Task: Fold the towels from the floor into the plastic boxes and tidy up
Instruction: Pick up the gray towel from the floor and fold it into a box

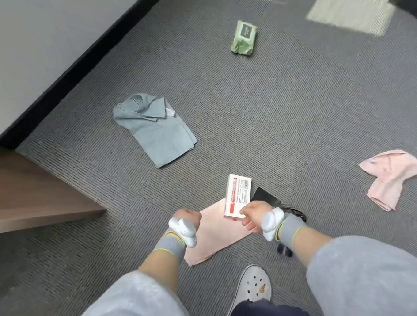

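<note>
Here, right hand (253,213) pinches flat rectangular box (238,196).

The carpet (260,101) is dark grey with fine ribbed stripes laid in alternating squares. One towel (156,131) is dusty blue-green, two towels are pale pink (217,233) (391,178). The wipes pack (244,38) is light green. The box (236,195) is white with red. The clog (253,284) is pale grey; the sleeves (371,277) light grey-blue
</note>
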